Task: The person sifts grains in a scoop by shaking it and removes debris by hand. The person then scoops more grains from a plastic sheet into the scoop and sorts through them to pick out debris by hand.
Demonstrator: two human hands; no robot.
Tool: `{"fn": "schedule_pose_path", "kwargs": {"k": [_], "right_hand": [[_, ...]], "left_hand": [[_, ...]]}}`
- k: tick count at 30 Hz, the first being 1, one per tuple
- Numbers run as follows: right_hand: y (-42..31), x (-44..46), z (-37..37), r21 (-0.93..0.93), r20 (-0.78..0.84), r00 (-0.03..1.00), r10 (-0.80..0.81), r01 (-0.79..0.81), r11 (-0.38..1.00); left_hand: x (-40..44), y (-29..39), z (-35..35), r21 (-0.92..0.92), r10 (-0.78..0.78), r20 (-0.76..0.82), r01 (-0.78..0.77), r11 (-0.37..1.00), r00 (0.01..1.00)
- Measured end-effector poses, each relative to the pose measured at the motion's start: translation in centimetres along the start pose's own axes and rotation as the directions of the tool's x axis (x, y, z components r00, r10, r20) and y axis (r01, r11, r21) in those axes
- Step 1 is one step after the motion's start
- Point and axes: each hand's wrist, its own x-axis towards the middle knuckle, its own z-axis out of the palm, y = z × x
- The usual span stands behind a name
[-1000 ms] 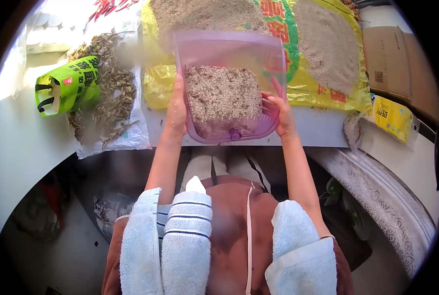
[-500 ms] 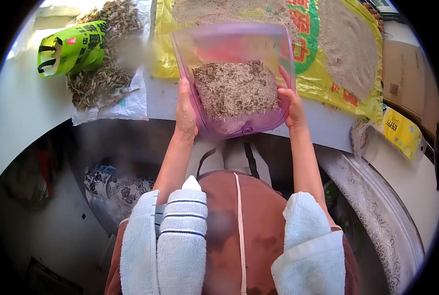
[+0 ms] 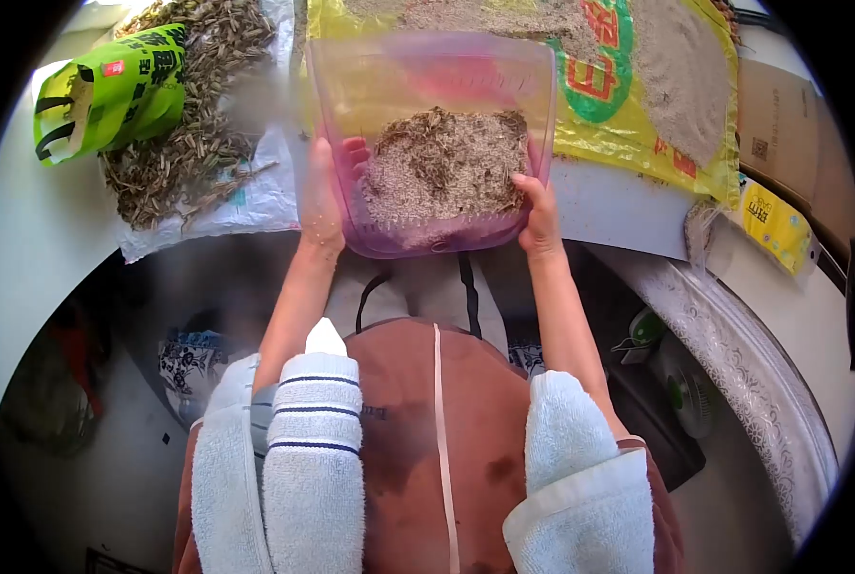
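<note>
A translucent purple container (image 3: pixel 427 77) is held tilted over the table's front edge. Pale grains mixed with darker brown bits (image 3: pixel 446 172) lie inside it. My left hand (image 3: pixel 324 196) presses against its left side, with some fingers visible through the plastic. On the right side, my right hand (image 3: pixel 539 215) grips the wall, the thumb over the rim. Behind the container lies a yellow sheet (image 3: pixel 580 139) with red and green print, bearing spread pale grains (image 3: pixel 681 81).
A green bag (image 3: pixel 126 91) stands on the left beside dried brown pods (image 3: pixel 198 124) on a white sheet (image 3: pixel 279 177). On the right are a cardboard box (image 3: pixel 777 129), a yellow packet (image 3: pixel 772 225) and lace cloth (image 3: pixel 733 354) hanging from the edge.
Both hands and the container have moved left and slightly up in the view. The grains inside have shifted, with more dark bits gathered near the top middle.
</note>
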Motion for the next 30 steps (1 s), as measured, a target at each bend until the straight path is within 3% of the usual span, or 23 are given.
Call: {"fn": "schedule_pose_path", "kwargs": {"k": [2,4,5,6,8,9,10,11,14,16,18,20,22,24,25,27,28,30], "right_hand": [[2.6,-2.4,4.9,-0.114,-0.119,0.987,-0.104,0.091,0.989],[4.3,-3.4,7.1,-0.172,-0.166,0.984,-0.069,0.04,0.984],[4.6,-2.7,6.1,-0.143,-0.165,0.986,-0.013,-0.011,0.99],[5.0,-1.3,3.9,-0.071,-0.112,0.992,0.056,-0.064,0.995],[2.5,-0.1,1.2,-0.012,-0.045,0.981,0.19,-0.191,0.981],[1.5,0.4,-0.3,0.016,0.013,0.981,0.192,-0.192,0.981],[1.0,0.7,-1.4,0.04,0.066,0.979,0.194,-0.197,0.98],[1.4,0.8,-1.8,0.18,0.138,0.982,0.129,-0.153,0.972],[3.7,-0.6,1.1,-0.093,-0.084,0.996,-0.04,0.032,0.995],[3.8,-2.8,6.7,-0.239,-0.076,0.979,-0.19,0.167,0.957],[3.8,-3.3,8.0,-0.21,-0.153,0.982,-0.107,0.073,0.975],[4.2,-1.4,3.3,-0.135,-0.085,0.994,0.061,-0.073,0.988],[2.1,0.2,-0.5,-0.178,-0.073,0.984,0.16,-0.17,0.969],[0.9,1.1,-3.3,-0.029,-0.001,0.97,0.241,-0.241,0.97],[1.1,0.8,-3.4,0.004,0.021,0.983,0.183,-0.183,0.983],[2.0,0.6,-2.2,0.054,0.074,0.995,0.07,-0.074,0.996],[2.3,-0.4,0.2,-0.12,-0.016,0.998,-0.065,0.063,0.991],[4.0,-2.5,4.4,-0.208,-0.076,0.983,-0.169,0.15,0.966]], "left_hand": [[2.5,2.1,-5.1,-0.083,-0.114,0.104,0.123,0.989,0.988],[4.3,3.1,-7.9,0.039,-0.1,0.201,0.094,0.995,0.974],[3.8,3.5,-6.0,-0.004,-0.095,0.157,0.097,0.995,0.983],[3.2,3.8,-4.1,-0.048,-0.09,0.113,0.096,0.994,0.99],[1.7,1.7,-0.7,0.035,0.08,0.065,-0.083,0.996,0.995],[0.1,1.1,2.4,0.107,0.183,-0.008,-0.181,0.978,0.983],[-0.5,0.9,3.0,0.115,0.19,-0.026,-0.186,0.976,0.981],[-1.1,0.6,3.7,0.123,0.198,-0.043,-0.192,0.974,0.979],[1.1,0.4,-3.0,-0.061,-0.034,0.047,0.036,0.998,0.998],[2.9,2.2,-6.7,-0.144,-0.142,0.111,0.157,0.977,0.984],[3.2,3.2,-7.3,-0.223,-0.229,0.2,0.271,0.936,0.953],[2.2,2.2,-4.9,-0.084,-0.082,0.067,0.088,0.993,0.994],[0.2,0.6,-0.3,0.092,0.106,-0.039,-0.102,0.99,0.994],[-2.1,0.1,4.7,0.135,0.2,-0.15,-0.181,0.974,0.968],[-2.7,-0.3,5.6,0.134,0.211,-0.162,-0.19,0.973,0.964],[-1.5,-2.1,0.6,0.027,0.109,-0.039,-0.108,0.994,0.993],[-0.3,-1.1,-1.6,0.012,0.042,-0.004,-0.042,0.999,0.999],[2.1,0.6,-5.8,-0.1,-0.147,0.032,0.149,0.984,0.989]]}}
